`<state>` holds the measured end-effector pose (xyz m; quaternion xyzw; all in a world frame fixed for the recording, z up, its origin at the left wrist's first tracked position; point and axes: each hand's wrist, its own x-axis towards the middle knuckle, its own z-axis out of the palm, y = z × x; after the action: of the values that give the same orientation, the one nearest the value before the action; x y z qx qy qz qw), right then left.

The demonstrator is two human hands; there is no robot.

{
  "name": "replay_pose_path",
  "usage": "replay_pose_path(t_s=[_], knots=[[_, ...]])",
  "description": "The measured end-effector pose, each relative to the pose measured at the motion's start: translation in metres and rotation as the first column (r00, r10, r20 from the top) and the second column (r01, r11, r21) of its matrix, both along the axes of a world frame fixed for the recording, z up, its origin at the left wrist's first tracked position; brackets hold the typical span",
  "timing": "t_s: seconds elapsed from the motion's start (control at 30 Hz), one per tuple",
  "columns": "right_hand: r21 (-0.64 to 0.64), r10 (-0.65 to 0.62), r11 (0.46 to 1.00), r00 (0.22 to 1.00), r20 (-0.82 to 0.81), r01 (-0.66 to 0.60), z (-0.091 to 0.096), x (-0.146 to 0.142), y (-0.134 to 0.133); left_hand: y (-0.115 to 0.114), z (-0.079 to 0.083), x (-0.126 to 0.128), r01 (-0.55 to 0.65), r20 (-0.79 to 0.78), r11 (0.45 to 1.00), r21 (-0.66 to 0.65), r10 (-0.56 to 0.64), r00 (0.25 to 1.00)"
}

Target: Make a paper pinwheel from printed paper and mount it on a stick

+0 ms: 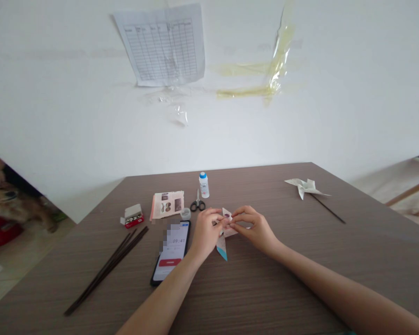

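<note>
Both my hands meet over the middle of the table around a paper pinwheel, whose printed blades stick out, one tipped in blue. My left hand is closed, its fingertips pressing the folded paper near the centre. From the other side, my right hand pinches the same paper with thumb and fingers. The hub between the fingertips is mostly hidden. Close to my left forearm lies a phone with a lit timer screen. Beyond the hands are black-handled scissors and a small clear cup.
A white bottle with a blue cap stands behind the scissors. Left of it are printed papers, a small red-and-white box and several dark sticks. A pinwheel on a stick lies at the right. A wall rises behind the table.
</note>
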<state>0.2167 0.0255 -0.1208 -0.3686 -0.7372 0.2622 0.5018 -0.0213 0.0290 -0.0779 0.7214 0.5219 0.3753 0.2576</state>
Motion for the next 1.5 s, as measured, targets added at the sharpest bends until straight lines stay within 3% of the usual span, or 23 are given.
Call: replay_pose_path(t_s=[0.17,0.33,0.57,0.7,0.87,1.2,1.5], knots=[[-0.078,-0.012,0.997,1.000,0.008,0.013,0.003,0.004,0.002,0.007,-0.004,-0.010,-0.077,-0.066,0.996,0.048,0.080,0.995],[-0.129,-0.070,0.989,0.997,0.042,0.075,0.004,0.009,0.007,0.010,-0.006,-0.015,-0.092,-0.324,0.991,0.099,0.119,0.938],[-0.135,-0.084,0.987,0.995,0.047,0.090,0.006,0.013,0.009,0.003,0.012,-0.004,-0.109,-0.534,0.993,0.046,0.117,0.837],[-0.136,-0.067,0.988,0.996,0.052,0.074,0.005,0.015,0.008,0.006,0.027,0.000,-0.058,-0.558,0.998,0.036,0.068,0.827],[-0.144,-0.057,0.987,0.995,0.080,0.069,0.007,0.015,0.006,0.008,0.038,0.006,-0.080,-0.613,0.996,-0.032,0.043,0.789],[-0.154,-0.031,0.987,0.990,0.135,0.052,0.008,0.015,0.007,0.013,0.030,0.008,-0.098,-0.663,0.992,-0.072,0.026,0.748],[-0.172,-0.032,0.983,0.987,0.157,0.059,0.011,0.010,0.004,0.013,0.024,0.003,-0.060,-0.504,0.998,-0.036,0.034,0.863]])
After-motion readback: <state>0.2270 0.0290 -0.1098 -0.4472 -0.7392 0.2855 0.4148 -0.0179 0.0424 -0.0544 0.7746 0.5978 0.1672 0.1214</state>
